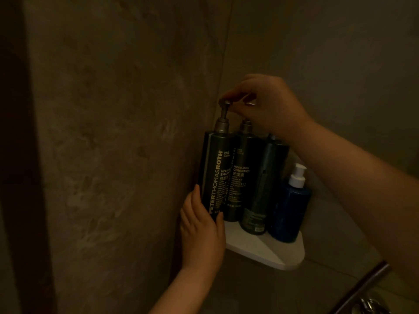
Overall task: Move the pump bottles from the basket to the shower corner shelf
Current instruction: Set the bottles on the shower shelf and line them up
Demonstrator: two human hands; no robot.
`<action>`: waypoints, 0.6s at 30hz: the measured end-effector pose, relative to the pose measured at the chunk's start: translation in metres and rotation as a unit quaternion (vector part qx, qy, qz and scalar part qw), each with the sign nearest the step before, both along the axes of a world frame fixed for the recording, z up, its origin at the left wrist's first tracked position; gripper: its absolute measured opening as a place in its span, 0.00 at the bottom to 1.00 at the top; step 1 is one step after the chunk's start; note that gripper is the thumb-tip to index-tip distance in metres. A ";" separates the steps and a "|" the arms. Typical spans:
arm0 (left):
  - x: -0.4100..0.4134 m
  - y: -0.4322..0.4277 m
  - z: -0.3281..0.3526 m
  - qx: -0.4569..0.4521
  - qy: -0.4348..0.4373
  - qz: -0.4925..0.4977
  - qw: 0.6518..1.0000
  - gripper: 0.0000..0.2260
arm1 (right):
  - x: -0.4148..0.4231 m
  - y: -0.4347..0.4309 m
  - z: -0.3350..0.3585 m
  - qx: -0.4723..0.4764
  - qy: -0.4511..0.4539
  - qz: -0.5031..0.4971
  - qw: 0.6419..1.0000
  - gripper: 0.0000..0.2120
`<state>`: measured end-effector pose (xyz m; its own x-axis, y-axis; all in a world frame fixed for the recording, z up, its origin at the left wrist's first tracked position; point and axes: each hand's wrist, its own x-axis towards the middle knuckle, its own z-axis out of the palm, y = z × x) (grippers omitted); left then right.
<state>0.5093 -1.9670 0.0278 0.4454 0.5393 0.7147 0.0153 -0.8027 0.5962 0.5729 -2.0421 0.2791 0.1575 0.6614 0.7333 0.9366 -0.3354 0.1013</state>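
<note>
A tall dark shampoo pump bottle (pixel 215 175) stands upright at the left end of the white corner shelf (pixel 269 250), against the wall. My left hand (pixel 200 225) is wrapped around its base. My right hand (pixel 267 103) pinches its metal pump head from above. Right beside it stand a matching dark conditioner bottle (pixel 240 177) and a third dark bottle (pixel 260 189) with its back label facing me. A shorter blue bottle with a white pump (pixel 290 205) occupies the shelf's right end. The basket is out of view.
Dim brown stone walls meet in the corner behind the shelf. A dark metal bar (pixel 360 288) and a chrome fitting (pixel 369 305) sit at the lower right, below the shelf.
</note>
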 end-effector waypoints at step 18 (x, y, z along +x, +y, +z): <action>-0.017 0.002 -0.013 0.143 0.104 -0.002 0.984 0.38 | 0.000 0.000 0.005 -0.061 -0.025 -0.038 0.997 0.17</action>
<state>0.4921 -1.9650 0.0144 0.5998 0.3274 0.7301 0.1097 -0.9375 0.3304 0.5732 -2.0417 0.2841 0.1745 0.7338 0.6566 0.9019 -0.3867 0.1924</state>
